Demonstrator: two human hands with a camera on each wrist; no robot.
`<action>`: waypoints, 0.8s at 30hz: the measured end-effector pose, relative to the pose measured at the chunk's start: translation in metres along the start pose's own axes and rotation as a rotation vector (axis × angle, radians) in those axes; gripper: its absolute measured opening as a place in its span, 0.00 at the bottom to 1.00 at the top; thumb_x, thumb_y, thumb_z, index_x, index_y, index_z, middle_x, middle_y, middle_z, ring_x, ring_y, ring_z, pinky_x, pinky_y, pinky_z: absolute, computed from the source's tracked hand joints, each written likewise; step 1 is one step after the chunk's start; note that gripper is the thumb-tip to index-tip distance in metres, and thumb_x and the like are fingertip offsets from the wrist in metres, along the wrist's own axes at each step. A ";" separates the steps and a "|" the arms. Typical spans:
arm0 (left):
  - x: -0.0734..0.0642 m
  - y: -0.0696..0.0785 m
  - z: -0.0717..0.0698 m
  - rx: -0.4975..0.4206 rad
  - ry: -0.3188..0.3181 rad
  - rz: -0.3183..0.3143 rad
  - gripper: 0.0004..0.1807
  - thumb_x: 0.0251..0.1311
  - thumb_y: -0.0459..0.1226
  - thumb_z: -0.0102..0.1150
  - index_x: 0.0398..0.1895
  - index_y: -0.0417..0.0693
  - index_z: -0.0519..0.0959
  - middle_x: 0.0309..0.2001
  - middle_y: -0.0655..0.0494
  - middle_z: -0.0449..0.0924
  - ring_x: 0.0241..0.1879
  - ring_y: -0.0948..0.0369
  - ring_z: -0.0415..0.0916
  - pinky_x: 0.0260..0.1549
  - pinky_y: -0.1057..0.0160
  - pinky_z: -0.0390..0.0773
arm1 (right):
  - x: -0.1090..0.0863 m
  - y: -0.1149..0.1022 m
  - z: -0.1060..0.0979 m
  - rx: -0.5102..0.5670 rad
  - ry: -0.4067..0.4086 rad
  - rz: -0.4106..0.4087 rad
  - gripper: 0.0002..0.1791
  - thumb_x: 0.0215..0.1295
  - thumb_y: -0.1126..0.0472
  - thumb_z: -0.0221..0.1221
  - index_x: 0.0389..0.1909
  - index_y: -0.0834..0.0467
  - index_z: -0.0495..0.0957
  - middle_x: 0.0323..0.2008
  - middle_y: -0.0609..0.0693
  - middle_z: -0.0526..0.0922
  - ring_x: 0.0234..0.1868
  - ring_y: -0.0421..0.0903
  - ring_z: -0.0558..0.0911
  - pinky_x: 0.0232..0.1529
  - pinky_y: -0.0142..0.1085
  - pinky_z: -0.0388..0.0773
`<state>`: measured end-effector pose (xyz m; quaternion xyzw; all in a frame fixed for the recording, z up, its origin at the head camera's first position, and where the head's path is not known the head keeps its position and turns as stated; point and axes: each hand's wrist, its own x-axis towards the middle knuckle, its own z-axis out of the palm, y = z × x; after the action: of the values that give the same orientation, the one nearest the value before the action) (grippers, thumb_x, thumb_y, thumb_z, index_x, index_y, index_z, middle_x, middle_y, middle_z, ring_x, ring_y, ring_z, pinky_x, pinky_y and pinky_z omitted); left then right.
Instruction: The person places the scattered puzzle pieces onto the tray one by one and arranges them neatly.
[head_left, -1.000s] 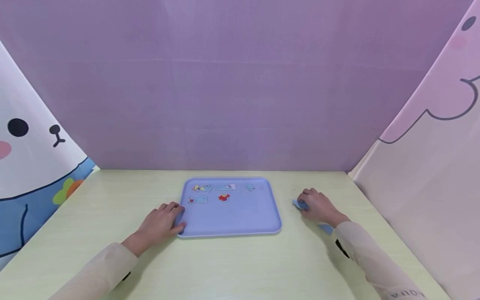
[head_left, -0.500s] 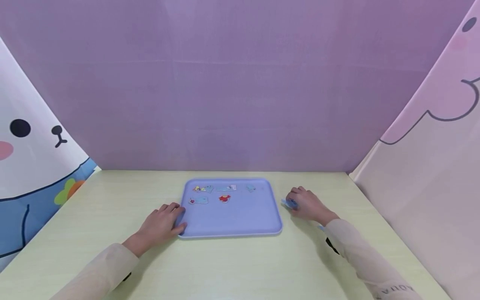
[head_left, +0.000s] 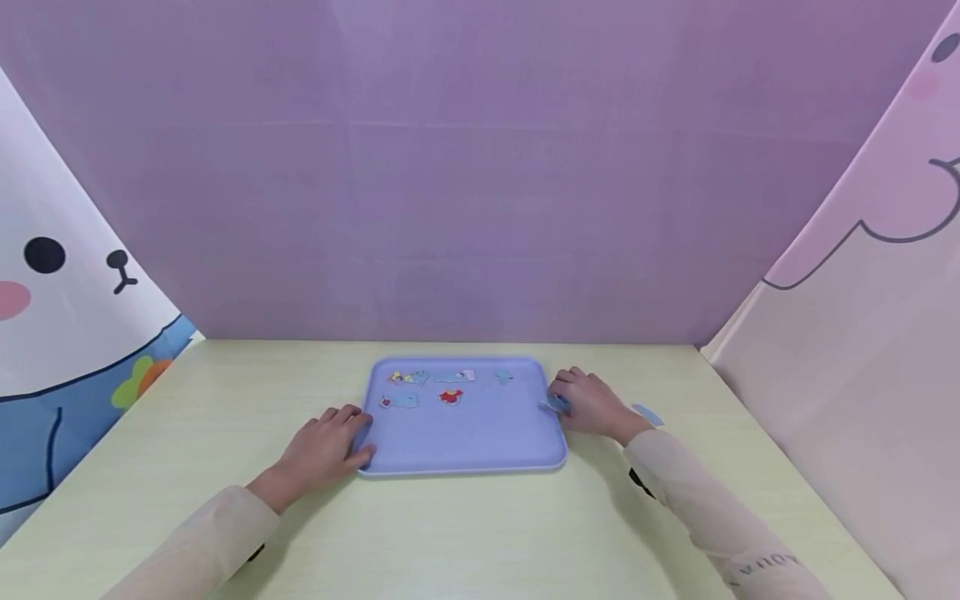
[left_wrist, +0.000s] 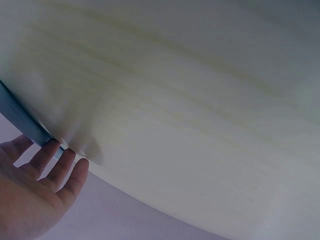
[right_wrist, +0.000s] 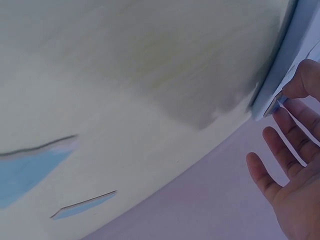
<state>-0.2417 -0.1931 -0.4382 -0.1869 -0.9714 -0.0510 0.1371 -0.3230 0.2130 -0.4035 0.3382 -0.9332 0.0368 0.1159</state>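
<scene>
In the head view a lavender tray (head_left: 465, 446) lies on the pale table, several flat puzzle pieces set out in its far half. One is a red piece (head_left: 451, 397); left of it lies a light blue piece (head_left: 399, 401). My left hand (head_left: 322, 454) rests at the tray's left edge, fingers spread and touching the rim, as the left wrist view also shows. Between thumb and forefinger my right hand (head_left: 588, 404) pinches a blue puzzle piece (right_wrist: 274, 106) over the tray's right rim. Its other fingers (right_wrist: 287, 155) are extended. Part of the held piece is hidden by the hand.
Beyond the right wrist a blue piece (head_left: 647, 414) lies on the table. The right wrist view shows a larger blue piece (right_wrist: 30, 175) and a narrow blue piece (right_wrist: 85, 205) there. A purple backdrop (head_left: 450, 208) stands behind, with printed cloths at both sides.
My right hand has moved left across the table with the blue piece, up to the tray's right rim. A blue piece on the table has come into view behind it. The left hand stays put.
</scene>
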 end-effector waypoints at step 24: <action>-0.001 0.003 -0.005 0.008 0.003 0.007 0.26 0.53 0.50 0.58 0.49 0.41 0.75 0.49 0.46 0.75 0.46 0.49 0.73 0.36 0.49 0.77 | 0.046 -0.032 0.019 -0.025 -0.096 -0.040 0.16 0.46 0.64 0.62 0.39 0.53 0.79 0.41 0.45 0.77 0.45 0.45 0.71 0.45 0.44 0.72</action>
<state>-0.2385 -0.1910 -0.4339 -0.1898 -0.9707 -0.0467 0.1395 -0.3404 0.1575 -0.4108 0.3565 -0.9312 0.0066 0.0760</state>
